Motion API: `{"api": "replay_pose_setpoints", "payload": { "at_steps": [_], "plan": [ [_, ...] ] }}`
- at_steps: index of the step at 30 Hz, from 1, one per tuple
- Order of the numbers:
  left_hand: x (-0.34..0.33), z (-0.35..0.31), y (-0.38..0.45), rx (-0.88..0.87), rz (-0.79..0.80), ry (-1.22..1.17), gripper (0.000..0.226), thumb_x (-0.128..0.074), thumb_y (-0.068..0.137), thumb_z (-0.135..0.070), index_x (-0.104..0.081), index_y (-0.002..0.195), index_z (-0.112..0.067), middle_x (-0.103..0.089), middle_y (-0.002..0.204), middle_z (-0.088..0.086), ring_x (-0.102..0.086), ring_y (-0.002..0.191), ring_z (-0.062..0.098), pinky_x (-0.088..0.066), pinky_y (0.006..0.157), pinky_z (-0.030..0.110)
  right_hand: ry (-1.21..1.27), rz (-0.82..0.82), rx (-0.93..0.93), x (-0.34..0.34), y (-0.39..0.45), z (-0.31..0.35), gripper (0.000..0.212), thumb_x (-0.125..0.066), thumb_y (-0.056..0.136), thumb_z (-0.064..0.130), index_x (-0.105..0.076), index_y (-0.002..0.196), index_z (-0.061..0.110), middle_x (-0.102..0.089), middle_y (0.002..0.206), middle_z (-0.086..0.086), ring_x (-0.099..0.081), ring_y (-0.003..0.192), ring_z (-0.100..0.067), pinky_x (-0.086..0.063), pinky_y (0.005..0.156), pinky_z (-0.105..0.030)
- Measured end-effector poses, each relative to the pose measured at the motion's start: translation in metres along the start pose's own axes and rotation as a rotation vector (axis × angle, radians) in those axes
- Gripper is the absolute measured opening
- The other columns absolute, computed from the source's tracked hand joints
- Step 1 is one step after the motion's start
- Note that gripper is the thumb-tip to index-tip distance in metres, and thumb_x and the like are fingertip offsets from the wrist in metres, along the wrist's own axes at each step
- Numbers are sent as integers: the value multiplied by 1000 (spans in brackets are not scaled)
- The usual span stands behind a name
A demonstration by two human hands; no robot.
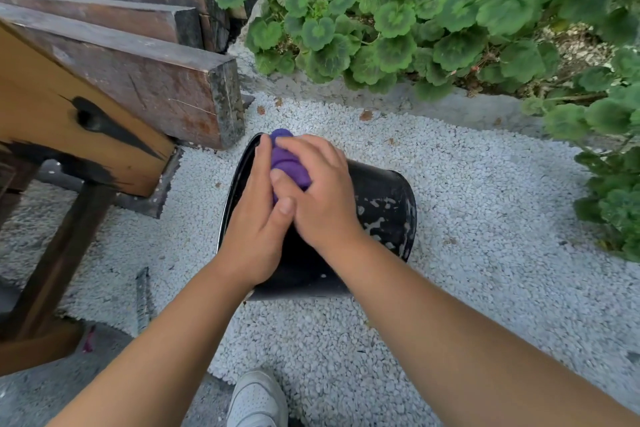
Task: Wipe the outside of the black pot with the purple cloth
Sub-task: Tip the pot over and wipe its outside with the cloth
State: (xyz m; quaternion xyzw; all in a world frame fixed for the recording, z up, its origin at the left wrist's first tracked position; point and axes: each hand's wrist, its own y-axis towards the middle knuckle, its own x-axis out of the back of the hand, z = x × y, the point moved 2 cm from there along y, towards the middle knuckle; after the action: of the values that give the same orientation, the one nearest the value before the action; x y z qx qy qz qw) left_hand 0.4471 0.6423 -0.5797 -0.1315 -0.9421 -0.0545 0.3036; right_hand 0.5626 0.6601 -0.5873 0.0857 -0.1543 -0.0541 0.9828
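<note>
While it lies on its side on the white gravel point(467, 218), the black pot point(381, 204) has its open mouth facing left toward the bench and its base facing right. Pale dried smears cover the wall near the base end. Bunched up on the pot's upper side near the rim sits the purple cloth point(289, 163), mostly covered by the hands.

Right hand point(318, 191): fingers curled over the cloth, clamped on it, pressing it down onto the pot wall. Left hand point(256, 218): at the rim end, fingers together and extended along the cloth's left side, thumb crossing over onto the right hand's fingers. Can't tell if the left fingertips actually grip the cloth or just lie against it and the rim. Both forearms are bare and come in from the bottom of the view.

Just below the pot, at the bottom edge, a white sneaker point(258, 399) stands where gravel meets grey concrete. To the left are a wooden bench point(86, 135) and stacked dark timber beams point(149, 76), near the pot's mouth but not touching it. Behind and to the right, green round-leaved plants point(398, 21) grow past a concrete kerb.
</note>
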Motion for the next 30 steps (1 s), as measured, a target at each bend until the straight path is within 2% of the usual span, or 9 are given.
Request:
{"api": "replay_pose_setpoints", "payload": {
  "at_steps": [6,10,15,18,22,24,26,28,30],
  "plan": [
    [3,6,-1,-14,-21,162,104,-23,86,-82,-8,157,-7,1,165,4,2,152,9,-2,120,19,-279,-49,65,8,-9,-35,35,-67,83,28,-72,113,11,-61,129,-10,-52,122,-29,-42,104,-47],
    [8,13,-4,11,-39,186,102,-26,86,-81,-9,157,-11,1,166,1,2,152,5,-2,118,15,-329,-82,54,19,-15,-60,34,-61,82,27,-72,110,11,-62,128,-10,-48,122,-25,-44,103,-42],
    [12,20,-4,31,-62,208,94,-32,87,-78,-12,157,-20,3,166,-8,2,150,0,-11,119,17,-380,-108,-19,33,-18,-82,34,-57,82,27,-71,109,13,-62,126,-6,-46,120,-20,-43,101,-35],
    [15,22,-5,48,-52,190,82,-42,86,-69,-27,155,-28,7,165,-15,-5,147,-8,-41,106,34,-393,-98,-82,42,-20,-94,36,-56,83,28,-70,112,13,-61,127,-5,-49,120,-23,-41,101,-34],
    [24,21,-6,-25,10,171,71,-46,88,-65,-36,150,-34,7,165,-15,-29,116,-33,-30,94,0,-383,-81,-118,46,-20,-99,39,-53,83,32,-67,116,16,-58,130,-2,-47,122,-20,-35,98,-26],
    [30,27,-10,-60,61,174,73,-43,89,-69,-30,153,-36,8,165,-18,-26,140,-11,-28,116,28,-375,-62,-130,46,-20,-100,40,-53,84,33,-65,119,18,-56,131,1,-46,123,-18,-34,99,-26],
    [30,31,-16,-72,75,169,79,-42,89,-71,-25,155,-32,8,165,-17,-16,151,11,-36,109,58,-358,-52,-141,48,-19,-102,39,-57,85,32,-64,121,18,-55,132,1,-46,124,-18,-36,100,-28],
    [25,28,-21,-49,33,103,80,-43,88,-70,-25,154,-30,8,165,-17,-29,145,10,-46,99,55,-345,-43,-141,50,-20,-100,40,-60,85,32,-64,122,18,-56,133,1,-46,124,-18,-38,101,-31],
    [17,25,-19,-42,-2,66,79,-43,90,-68,-25,155,-27,6,165,-15,-14,151,8,-41,109,42,-353,-43,-128,48,-20,-93,42,-59,84,37,-64,121,18,-56,133,2,-46,124,-18,-37,102,-30]
  ]
}}
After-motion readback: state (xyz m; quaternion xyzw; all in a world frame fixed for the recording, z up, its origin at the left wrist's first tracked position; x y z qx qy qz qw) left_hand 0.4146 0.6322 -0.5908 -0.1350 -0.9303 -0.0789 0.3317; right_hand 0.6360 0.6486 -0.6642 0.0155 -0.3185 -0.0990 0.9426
